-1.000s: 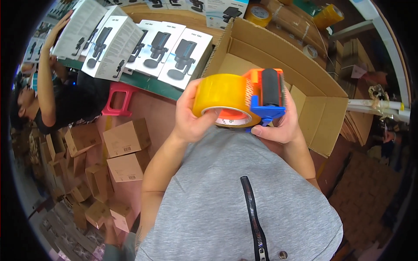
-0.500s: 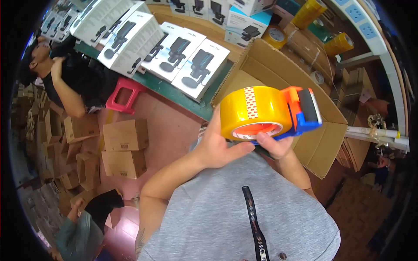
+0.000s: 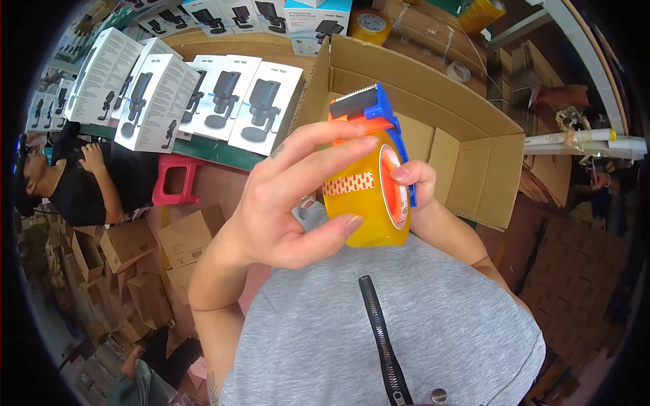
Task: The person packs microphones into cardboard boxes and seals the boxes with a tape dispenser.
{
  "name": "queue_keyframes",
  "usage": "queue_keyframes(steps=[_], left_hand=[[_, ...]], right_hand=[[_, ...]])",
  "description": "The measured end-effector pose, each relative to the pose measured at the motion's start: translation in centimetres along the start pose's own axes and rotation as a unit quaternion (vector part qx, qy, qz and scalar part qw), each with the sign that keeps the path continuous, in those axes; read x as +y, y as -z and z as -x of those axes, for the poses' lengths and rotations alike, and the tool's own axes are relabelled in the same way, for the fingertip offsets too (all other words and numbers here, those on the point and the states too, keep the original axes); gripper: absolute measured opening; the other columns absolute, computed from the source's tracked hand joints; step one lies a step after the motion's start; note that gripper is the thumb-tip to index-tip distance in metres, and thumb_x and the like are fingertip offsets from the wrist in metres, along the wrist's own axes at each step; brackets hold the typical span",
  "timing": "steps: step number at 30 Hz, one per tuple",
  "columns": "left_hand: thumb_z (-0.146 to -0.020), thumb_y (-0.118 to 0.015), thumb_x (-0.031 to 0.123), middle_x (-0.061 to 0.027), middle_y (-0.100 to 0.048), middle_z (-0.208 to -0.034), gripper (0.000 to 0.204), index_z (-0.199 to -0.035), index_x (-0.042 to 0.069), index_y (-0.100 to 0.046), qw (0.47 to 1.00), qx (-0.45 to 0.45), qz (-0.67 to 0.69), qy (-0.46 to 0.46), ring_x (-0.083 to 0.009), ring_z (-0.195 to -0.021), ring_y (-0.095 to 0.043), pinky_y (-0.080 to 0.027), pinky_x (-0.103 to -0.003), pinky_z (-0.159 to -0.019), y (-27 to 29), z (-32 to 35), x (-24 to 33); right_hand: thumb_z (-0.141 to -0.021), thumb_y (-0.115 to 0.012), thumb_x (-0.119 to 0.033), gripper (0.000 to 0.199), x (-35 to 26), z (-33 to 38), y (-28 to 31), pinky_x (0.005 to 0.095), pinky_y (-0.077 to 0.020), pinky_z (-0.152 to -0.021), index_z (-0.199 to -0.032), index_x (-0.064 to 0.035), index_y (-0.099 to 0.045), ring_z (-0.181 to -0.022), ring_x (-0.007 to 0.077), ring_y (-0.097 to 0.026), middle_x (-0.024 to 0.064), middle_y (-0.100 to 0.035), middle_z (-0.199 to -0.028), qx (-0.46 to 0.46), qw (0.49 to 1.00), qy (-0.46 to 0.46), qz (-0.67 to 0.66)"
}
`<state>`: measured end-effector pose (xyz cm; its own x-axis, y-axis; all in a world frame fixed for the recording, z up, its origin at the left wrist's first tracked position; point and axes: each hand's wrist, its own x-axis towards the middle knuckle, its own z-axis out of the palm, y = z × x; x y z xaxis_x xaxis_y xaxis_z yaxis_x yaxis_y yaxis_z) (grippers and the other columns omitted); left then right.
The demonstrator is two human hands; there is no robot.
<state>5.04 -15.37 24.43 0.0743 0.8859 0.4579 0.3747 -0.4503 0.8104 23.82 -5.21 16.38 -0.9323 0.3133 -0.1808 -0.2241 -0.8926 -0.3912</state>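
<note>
I hold a tape dispenser [image 3: 369,111] with a blue and orange frame close in front of my chest. Its thick yellow tape roll [image 3: 362,193] faces me edge-on. My left hand [image 3: 291,203] wraps the roll from the left, fingers spread over its top and thumb under it. My right hand [image 3: 413,186] grips the dispenser from the right, mostly hidden behind the roll, with one fingertip on the roll's side. Behind the dispenser stands a large open cardboard box [image 3: 447,101].
White product boxes [image 3: 183,95] picturing microphones lie in a row on a green table at upper left. A person in black [image 3: 81,183] sits at left by a red stool [image 3: 177,183]. Small cardboard cartons [image 3: 135,250] pile on the floor at lower left. Tape rolls [image 3: 369,24] sit behind the box.
The dispenser has turned from lying sideways to standing upright, blade end up. My left hand has shifted from under the roll to around its front. The view tilted toward the table.
</note>
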Motion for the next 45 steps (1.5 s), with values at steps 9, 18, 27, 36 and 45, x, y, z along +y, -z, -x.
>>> queue_keyframes(steps=[9,18,27,36,45], left_hand=[[-0.070,-0.060,0.009,-0.0251,-0.053,-0.133,0.054,-0.122,-0.006,-0.062,0.995,-0.094,0.016,-0.033,-0.0205,-0.091,-0.065,-0.052,-0.026,-0.067,0.0,-1.0,-0.3],[-0.081,-0.055,0.003,-0.0171,-0.063,-0.116,0.036,-0.115,0.002,-0.067,0.941,-0.281,0.101,0.159,-0.0135,-0.069,-0.064,-0.049,-0.024,-0.059,0.6,-1.3,-0.6],[-0.086,-0.055,0.005,-0.0155,-0.064,-0.110,0.029,-0.111,0.000,-0.067,0.917,-0.347,0.108,0.162,-0.0257,-0.100,-0.063,-0.050,-0.033,-0.084,0.4,-0.5,-1.5],[-0.081,-0.055,0.003,-0.0126,-0.065,-0.102,0.028,-0.106,0.001,-0.070,0.897,-0.354,0.190,0.184,-0.0232,-0.094,-0.063,-0.051,-0.032,-0.084,-0.7,1.0,-2.1],[-0.071,-0.055,0.006,-0.0134,-0.064,-0.100,0.034,-0.101,0.003,-0.071,0.946,-0.268,0.125,0.135,-0.0243,-0.085,-0.065,-0.053,-0.034,-0.076,-1.9,2.6,-1.4]], right_hand=[[-0.068,-0.053,-0.023,0.073,1.9,1.4,1.3,0.0460,-0.0464,-0.101,-0.136,-0.0004,-0.043,-0.117,0.0353,-0.058,0.0231,-0.056,-0.130,-0.044,0.992,-0.056,-0.103],[-0.066,-0.050,-0.024,0.073,3.8,1.9,3.3,0.0446,-0.0458,-0.102,-0.135,0.0000,-0.044,-0.119,0.0360,-0.056,0.0226,-0.054,-0.132,-0.051,0.971,-0.137,-0.187],[-0.069,-0.049,-0.023,0.064,5.0,2.1,3.9,0.0404,-0.0498,-0.095,-0.128,-0.0001,-0.049,-0.107,0.0316,-0.063,0.0202,-0.060,-0.123,-0.051,0.966,-0.193,-0.164],[-0.067,-0.051,-0.026,0.067,6.7,2.7,6.3,0.0451,-0.0484,-0.098,-0.125,0.0073,-0.051,-0.110,0.0383,-0.061,0.0267,-0.058,-0.123,-0.082,0.934,-0.250,-0.243],[-0.072,-0.049,-0.021,0.056,5.9,2.9,5.5,0.0385,-0.0530,-0.090,-0.122,0.0038,-0.053,-0.097,0.0297,-0.066,0.0224,-0.063,-0.115,-0.067,0.931,-0.293,-0.205]])
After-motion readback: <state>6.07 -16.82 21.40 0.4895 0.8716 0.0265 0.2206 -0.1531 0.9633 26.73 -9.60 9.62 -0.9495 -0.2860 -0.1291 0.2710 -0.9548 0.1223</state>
